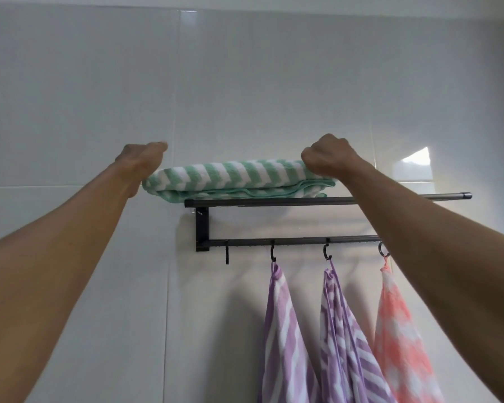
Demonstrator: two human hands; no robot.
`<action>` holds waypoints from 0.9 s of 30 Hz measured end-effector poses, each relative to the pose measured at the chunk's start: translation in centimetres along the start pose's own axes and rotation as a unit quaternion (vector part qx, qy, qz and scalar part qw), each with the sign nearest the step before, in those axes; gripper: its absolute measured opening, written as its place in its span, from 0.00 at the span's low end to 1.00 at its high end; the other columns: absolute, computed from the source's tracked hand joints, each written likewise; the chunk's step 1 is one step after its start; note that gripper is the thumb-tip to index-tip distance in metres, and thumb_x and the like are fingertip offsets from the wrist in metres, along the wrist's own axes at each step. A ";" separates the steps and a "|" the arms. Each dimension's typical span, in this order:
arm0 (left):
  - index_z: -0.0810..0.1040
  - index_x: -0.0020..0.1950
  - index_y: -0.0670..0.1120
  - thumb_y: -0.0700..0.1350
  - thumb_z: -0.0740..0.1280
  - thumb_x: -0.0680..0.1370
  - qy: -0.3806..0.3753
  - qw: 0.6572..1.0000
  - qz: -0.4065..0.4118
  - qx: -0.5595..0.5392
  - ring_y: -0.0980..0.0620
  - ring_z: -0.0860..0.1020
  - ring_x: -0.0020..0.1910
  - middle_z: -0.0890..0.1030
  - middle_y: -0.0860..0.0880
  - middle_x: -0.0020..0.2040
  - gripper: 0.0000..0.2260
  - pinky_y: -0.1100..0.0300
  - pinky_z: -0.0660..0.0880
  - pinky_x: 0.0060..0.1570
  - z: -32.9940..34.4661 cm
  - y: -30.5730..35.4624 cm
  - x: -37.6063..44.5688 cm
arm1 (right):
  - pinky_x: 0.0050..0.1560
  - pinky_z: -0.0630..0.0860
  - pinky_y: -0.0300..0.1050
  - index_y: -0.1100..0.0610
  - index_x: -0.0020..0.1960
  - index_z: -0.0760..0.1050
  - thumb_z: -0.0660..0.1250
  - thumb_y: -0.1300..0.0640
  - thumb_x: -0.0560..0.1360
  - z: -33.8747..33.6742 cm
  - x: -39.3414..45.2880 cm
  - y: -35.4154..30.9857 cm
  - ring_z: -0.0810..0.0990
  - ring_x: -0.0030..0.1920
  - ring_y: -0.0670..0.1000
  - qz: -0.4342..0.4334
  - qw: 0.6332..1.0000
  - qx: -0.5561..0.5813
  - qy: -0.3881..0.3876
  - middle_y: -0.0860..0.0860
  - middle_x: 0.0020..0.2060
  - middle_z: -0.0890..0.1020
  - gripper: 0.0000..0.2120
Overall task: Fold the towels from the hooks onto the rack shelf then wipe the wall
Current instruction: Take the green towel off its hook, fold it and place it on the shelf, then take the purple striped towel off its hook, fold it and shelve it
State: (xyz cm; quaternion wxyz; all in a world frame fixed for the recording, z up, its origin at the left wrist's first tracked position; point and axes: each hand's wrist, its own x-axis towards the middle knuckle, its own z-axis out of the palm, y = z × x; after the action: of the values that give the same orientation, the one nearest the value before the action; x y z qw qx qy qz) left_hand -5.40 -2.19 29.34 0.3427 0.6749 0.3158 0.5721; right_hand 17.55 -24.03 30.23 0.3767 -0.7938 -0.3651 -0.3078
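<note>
Glossy pale tiled wall (pixel 70 82) all across the view, thin grout lines, a bright window reflection at right

Black metal rack (pixel 202 228) fixed to the wall: square-section shelf bar (pixel 274 202) on top, a round rod end (pixel 466 195) jutting right, lower rail with hooks (pixel 327 253) beneath

Green-and-white chevron towel (pixel 230 177), soft waffle-like weave, folded in flat layers with a mint hem, lying on the rack shelf and overhanging its left end

Two purple-and-white striped towels (pixel 282 338) (pixel 344 344) hanging by loops from the middle hooks, side by side and overlapping lower down; coral-and-white towel (pixel 396 330) on a ring hook farther right, partly behind the right forearm; leftmost hook (pixel 227 255) bare

Left hand (pixel 141 158) at the left end of the folded towel, knuckles toward the wall, fingers hidden behind it, grip impossible to judge

Right hand (pixel 326 158) on the right end of the same towel, fingers curled down into the fabric, grasping it

No readable writing or brand marks anywhere
</note>
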 end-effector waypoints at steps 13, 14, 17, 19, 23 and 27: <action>0.77 0.61 0.49 0.58 0.62 0.75 0.141 0.971 0.181 0.067 0.42 0.74 0.64 0.77 0.43 0.63 0.19 0.41 0.73 0.62 -0.3 -2.5 -6.9 | 0.60 0.79 0.55 0.58 0.64 0.78 0.59 0.59 0.74 -0.7 -8.1 0.0 0.79 0.56 0.62 -0.027 0.999 0.008 0.025 0.60 0.60 0.81 0.20; 0.77 0.57 0.48 0.57 0.62 0.75 0.148 0.969 0.190 0.059 0.42 0.75 0.62 0.78 0.43 0.61 0.17 0.42 0.74 0.61 0.2 -2.7 -7.6 | 0.60 0.79 0.56 0.58 0.64 0.78 0.60 0.59 0.74 -0.9 -8.9 0.0 0.80 0.55 0.62 -0.026 0.999 0.015 0.025 0.60 0.60 0.81 0.20; 0.77 0.48 0.47 0.53 0.61 0.75 0.153 0.962 0.223 0.036 0.41 0.78 0.56 0.81 0.42 0.53 0.11 0.45 0.76 0.56 1.9 -3.2 -9.7 | 0.61 0.79 0.54 0.56 0.64 0.79 0.62 0.59 0.73 -0.7 -10.6 0.3 0.81 0.57 0.60 -0.037 0.998 0.033 0.046 0.58 0.59 0.82 0.20; 0.76 0.42 0.45 0.52 0.61 0.75 0.132 0.964 0.231 0.022 0.41 0.79 0.48 0.82 0.42 0.46 0.11 0.48 0.77 0.48 3.7 -3.9 -11.4 | 0.59 0.80 0.53 0.55 0.60 0.82 0.62 0.58 0.73 0.1 -11.7 1.1 0.82 0.54 0.59 -0.044 0.996 0.036 0.068 0.56 0.56 0.84 0.18; 0.76 0.37 0.43 0.49 0.64 0.76 0.062 0.976 0.208 0.012 0.44 0.77 0.39 0.80 0.45 0.36 0.12 0.55 0.72 0.39 8.3 -6.9 -14.7 | 0.56 0.81 0.50 0.53 0.51 0.84 0.65 0.58 0.72 3.2 -13.4 3.5 0.83 0.48 0.56 -0.044 0.998 0.045 0.016 0.54 0.48 0.86 0.12; 0.77 0.36 0.43 0.47 0.66 0.77 -0.029 0.988 0.144 0.043 0.44 0.78 0.39 0.80 0.46 0.36 0.12 0.57 0.72 0.38 13.2 -11.1 -16.9 | 0.50 0.82 0.48 0.57 0.47 0.84 0.66 0.63 0.75 7.2 -14.2 6.9 0.84 0.43 0.55 -0.035 0.995 0.067 -0.068 0.55 0.44 0.86 0.08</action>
State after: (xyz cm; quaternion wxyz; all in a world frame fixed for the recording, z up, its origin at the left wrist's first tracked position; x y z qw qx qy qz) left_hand 4.85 -11.08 9.34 0.2361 0.7436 0.2296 0.5819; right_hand 16.96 -26.08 13.03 0.3920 -0.7727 -0.4373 -0.2407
